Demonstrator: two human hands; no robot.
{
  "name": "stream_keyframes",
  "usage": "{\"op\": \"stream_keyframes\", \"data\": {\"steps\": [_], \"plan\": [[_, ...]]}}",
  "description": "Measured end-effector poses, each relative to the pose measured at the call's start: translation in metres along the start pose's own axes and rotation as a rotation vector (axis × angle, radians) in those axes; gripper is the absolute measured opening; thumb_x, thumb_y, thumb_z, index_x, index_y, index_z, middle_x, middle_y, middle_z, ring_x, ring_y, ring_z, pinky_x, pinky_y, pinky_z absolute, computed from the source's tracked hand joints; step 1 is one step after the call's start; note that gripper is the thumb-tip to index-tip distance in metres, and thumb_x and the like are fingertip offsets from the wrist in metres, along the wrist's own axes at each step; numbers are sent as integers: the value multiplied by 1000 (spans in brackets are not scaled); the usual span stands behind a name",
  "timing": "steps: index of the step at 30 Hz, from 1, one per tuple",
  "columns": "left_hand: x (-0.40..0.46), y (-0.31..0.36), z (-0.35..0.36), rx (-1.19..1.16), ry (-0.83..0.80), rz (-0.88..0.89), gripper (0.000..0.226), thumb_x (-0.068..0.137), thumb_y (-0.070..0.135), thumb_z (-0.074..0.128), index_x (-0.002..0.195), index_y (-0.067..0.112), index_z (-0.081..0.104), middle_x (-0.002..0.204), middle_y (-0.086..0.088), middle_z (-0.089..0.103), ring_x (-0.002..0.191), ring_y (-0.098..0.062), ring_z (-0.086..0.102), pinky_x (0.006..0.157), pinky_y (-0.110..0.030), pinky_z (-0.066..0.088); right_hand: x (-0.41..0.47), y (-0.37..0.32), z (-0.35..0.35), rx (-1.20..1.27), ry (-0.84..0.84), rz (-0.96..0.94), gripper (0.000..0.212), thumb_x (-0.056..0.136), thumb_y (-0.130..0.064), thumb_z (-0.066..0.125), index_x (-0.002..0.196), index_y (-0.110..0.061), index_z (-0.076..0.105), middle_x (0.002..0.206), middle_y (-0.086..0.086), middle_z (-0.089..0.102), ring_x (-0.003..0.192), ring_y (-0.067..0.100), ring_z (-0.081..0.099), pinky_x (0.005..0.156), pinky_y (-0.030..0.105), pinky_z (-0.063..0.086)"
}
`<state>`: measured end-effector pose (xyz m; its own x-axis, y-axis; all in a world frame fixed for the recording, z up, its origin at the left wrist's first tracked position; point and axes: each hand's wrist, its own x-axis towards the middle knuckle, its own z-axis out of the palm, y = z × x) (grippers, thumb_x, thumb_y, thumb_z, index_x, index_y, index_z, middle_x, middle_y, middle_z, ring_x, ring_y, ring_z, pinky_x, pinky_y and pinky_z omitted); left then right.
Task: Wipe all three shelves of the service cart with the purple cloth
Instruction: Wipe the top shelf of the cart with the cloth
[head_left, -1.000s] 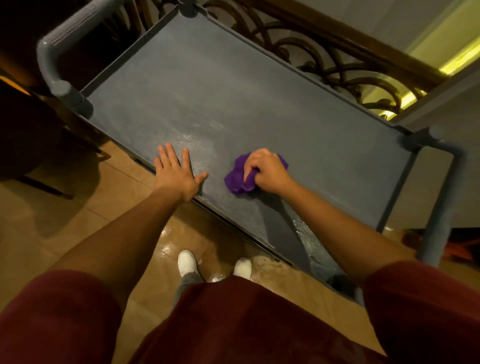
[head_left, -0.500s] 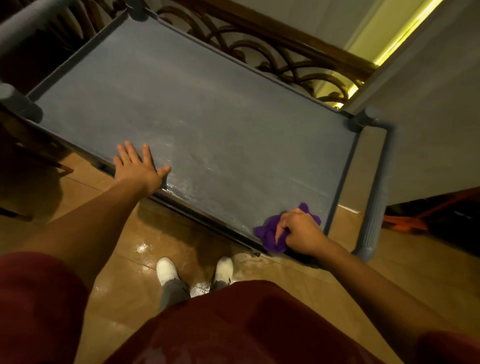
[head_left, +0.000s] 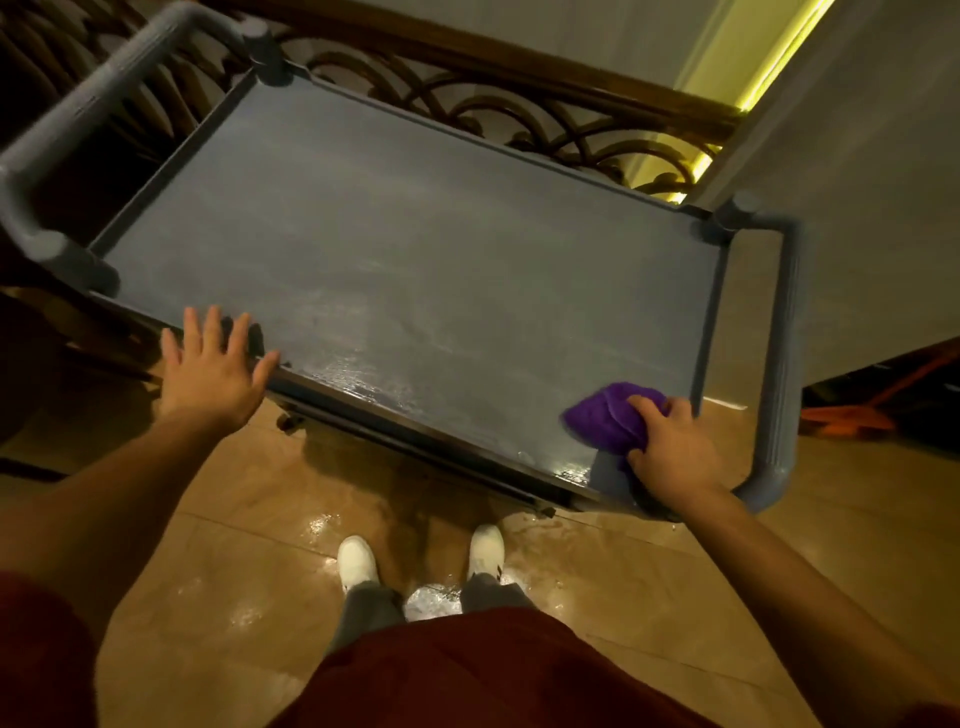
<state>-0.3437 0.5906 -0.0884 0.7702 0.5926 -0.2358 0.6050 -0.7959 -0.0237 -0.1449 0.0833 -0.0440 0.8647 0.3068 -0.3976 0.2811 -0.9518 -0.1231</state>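
The grey service cart's top shelf (head_left: 415, 249) fills the middle of the head view, with wet streaks along its near edge. My right hand (head_left: 670, 452) grips the bunched purple cloth (head_left: 605, 415) and presses it on the shelf's near right corner. My left hand (head_left: 213, 364) lies flat with fingers spread on the near left edge of the shelf. The lower shelves are hidden under the top one.
Grey tube handles stand at the cart's left end (head_left: 78, 114) and right end (head_left: 776, 353). A dark scrolled railing (head_left: 519, 104) runs behind the cart. The tiled floor (head_left: 234, 561) is wet near my white shoes (head_left: 356, 561). An orange object (head_left: 852, 410) lies at the right.
My right hand swept the cloth along the near edge from the middle to the right corner. My left hand stayed on the near left edge.
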Motion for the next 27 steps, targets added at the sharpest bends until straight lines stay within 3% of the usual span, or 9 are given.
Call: {"op": "stream_keyframes", "data": {"steps": [3, 7, 11, 14, 20, 22, 27], "plan": [[-4, 13, 4, -73, 2, 10, 74, 99, 65, 6, 159, 22, 15, 167, -21, 6, 154, -38, -6, 121, -51, -10, -7, -30, 4, 51, 3, 108, 65, 87, -30, 69, 146, -24, 40, 130, 22, 49, 104, 43, 61, 88, 49, 56], [-10, 15, 4, -142, 7, 16, 71, 101, 62, 10, 158, 20, 18, 166, -25, 8, 154, -41, -3, 122, -53, 3, -26, -97, 31, 185, -7, 76, 66, 88, -35, 70, 146, -25, 39, 130, 15, 50, 105, 34, 63, 88, 42, 56], [-8, 15, 7, -200, 14, 19, 72, 103, 59, 15, 160, 15, 13, 166, -24, -4, 153, -40, -12, 122, -51, -1, -17, -125, 44, 386, 25, -39, 59, 85, -25, 73, 140, -24, 53, 120, 9, 56, 101, 27, 62, 85, 34, 54], [-6, 17, 10, -193, 3, -1, 74, 103, 58, 16, 160, 11, 8, 166, -24, -10, 152, -39, -16, 122, -51, -4, 0, -148, 50, 506, -46, -180, 53, 84, -18, 74, 134, -25, 61, 111, 0, 55, 101, 20, 60, 83, 27, 50], [-5, 20, 1, -166, -40, -32, 79, 99, 60, 11, 160, 11, 2, 166, -21, -14, 152, -38, -18, 120, -45, -7, 29, -197, 61, 563, -174, -423, 53, 81, -22, 70, 133, -27, 64, 116, -6, 55, 101, 12, 56, 81, 9, 40], [-6, 22, -3, -162, -54, -31, 76, 101, 57, 16, 160, 12, 1, 166, -20, -17, 152, -37, -20, 118, -44, -9, 38, -215, 62, 554, -194, -492, 54, 83, -22, 70, 135, -28, 62, 119, -4, 59, 101, 12, 57, 81, 10, 41], [-3, 19, -7, -216, -73, -31, 75, 100, 61, 15, 161, 19, 2, 166, -14, -20, 151, -34, -24, 116, -42, -10, 47, -235, 64, 546, -173, -633, 57, 84, -24, 65, 141, -28, 56, 122, 0, 62, 107, 18, 59, 88, 28, 52]]}}
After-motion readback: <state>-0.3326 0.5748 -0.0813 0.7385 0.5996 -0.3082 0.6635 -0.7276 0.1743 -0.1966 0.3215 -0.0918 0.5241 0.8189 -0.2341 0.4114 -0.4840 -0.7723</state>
